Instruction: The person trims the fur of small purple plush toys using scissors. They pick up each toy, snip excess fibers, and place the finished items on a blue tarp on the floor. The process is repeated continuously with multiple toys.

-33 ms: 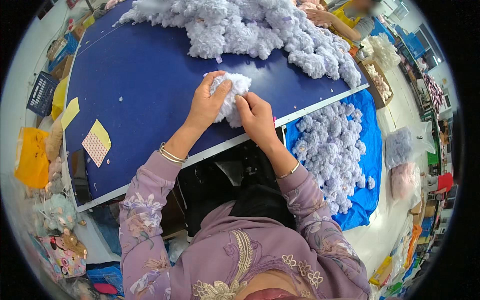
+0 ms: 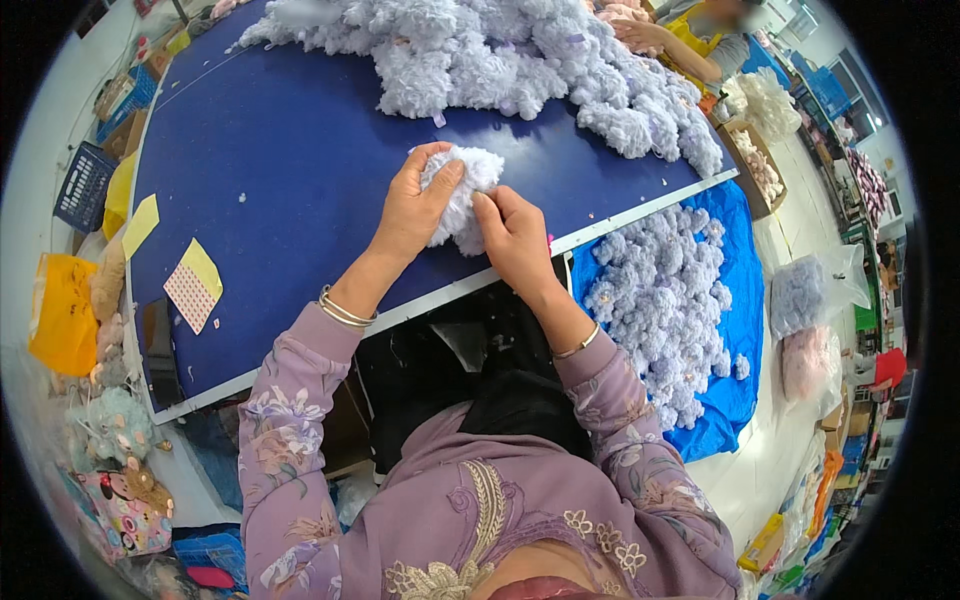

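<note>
Over the near edge of the blue tabletop (image 2: 280, 170), both hands hold one fluffy pale-lavender plush piece (image 2: 465, 205). My left hand (image 2: 415, 200) grips its left side, the thumb pressed on top of the fur. My right hand (image 2: 512, 228) pinches the lower right side between thumb and bent fingers. What lies under the fingertips is hidden. Beyond the hands, a large heap of similar lavender plush pieces (image 2: 430, 70) covers the far part of the table, a few with small purple tabs showing.
To the right below the table, a blue sheet (image 2: 742, 400) bears many finished-looking lavender fluffy pieces (image 2: 660, 300). A sticker sheet (image 2: 193, 288) and a dark phone-like slab (image 2: 160, 352) lie at the table's left. Another person (image 2: 690, 40) works at the far right, beside a cardboard box (image 2: 752, 165).
</note>
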Action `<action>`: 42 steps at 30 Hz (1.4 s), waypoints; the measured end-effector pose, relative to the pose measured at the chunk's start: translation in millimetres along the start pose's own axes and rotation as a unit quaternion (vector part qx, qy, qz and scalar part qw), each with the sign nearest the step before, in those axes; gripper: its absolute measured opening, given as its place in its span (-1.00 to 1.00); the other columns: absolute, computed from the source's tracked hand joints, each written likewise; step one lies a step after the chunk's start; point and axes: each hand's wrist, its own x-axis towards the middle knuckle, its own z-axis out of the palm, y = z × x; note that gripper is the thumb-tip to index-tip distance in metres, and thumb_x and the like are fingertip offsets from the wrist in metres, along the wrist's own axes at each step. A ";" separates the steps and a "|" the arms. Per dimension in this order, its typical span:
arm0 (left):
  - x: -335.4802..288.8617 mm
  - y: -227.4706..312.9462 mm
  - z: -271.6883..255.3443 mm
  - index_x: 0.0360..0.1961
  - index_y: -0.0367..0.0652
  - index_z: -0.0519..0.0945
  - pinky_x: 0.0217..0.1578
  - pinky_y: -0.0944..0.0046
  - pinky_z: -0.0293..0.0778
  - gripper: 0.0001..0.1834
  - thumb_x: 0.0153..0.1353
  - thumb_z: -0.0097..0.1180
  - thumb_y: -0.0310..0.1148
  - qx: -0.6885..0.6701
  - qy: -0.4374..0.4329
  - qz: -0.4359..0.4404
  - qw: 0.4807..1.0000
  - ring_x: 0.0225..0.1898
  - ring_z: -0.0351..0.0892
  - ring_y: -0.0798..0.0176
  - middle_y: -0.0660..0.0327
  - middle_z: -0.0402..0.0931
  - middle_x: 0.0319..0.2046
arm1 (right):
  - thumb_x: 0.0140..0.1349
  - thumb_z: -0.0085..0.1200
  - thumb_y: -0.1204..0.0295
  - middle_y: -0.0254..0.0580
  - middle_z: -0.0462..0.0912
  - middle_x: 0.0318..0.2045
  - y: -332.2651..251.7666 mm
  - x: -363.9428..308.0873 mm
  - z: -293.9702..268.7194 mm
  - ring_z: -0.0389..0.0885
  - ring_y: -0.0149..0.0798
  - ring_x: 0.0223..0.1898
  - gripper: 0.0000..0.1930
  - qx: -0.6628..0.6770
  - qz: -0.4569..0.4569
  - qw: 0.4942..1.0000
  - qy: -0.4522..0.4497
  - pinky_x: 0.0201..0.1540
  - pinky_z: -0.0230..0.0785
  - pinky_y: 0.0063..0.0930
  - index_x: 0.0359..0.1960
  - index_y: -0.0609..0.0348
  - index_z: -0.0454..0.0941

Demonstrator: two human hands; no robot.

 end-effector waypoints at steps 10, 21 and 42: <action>-3.1 13.9 -0.5 -0.02 -0.18 0.45 -0.29 0.45 0.51 -0.75 0.31 0.10 -0.38 -0.188 -0.034 -0.108 0.976 -0.28 0.52 0.50 0.27 0.52 -0.24 | 0.22 0.11 0.45 -0.12 0.40 -0.70 3.7 -8.5 -8.9 0.34 -0.33 -0.67 -0.80 -0.004 -0.080 0.997 -0.010 -0.57 0.20 -0.42 -0.50 0.30 0.44; -7.1 21.5 -1.1 -0.04 -0.17 0.45 -0.29 0.44 0.53 -0.79 0.33 0.06 -0.38 -0.198 -0.066 -0.147 0.967 -0.27 0.53 0.49 0.26 0.52 -0.25 | 0.20 0.11 0.43 -0.04 0.41 -0.68 6.4 -10.1 -21.2 0.38 -0.20 -0.68 -0.80 -0.036 -0.137 0.989 -0.047 -0.57 0.21 -0.37 -0.51 0.28 0.44; 2.5 5.0 -13.2 -0.22 -0.20 0.55 -0.22 0.51 0.39 -0.83 0.33 0.09 -0.31 0.004 -0.095 -0.056 0.994 -0.24 0.40 0.58 0.39 0.50 -0.26 | 0.18 0.15 0.39 -0.04 0.42 -0.71 -3.6 -5.0 -18.7 0.33 -0.28 -0.70 -0.76 -0.070 -0.075 0.992 -0.067 -0.59 0.21 -0.39 -0.50 0.34 0.48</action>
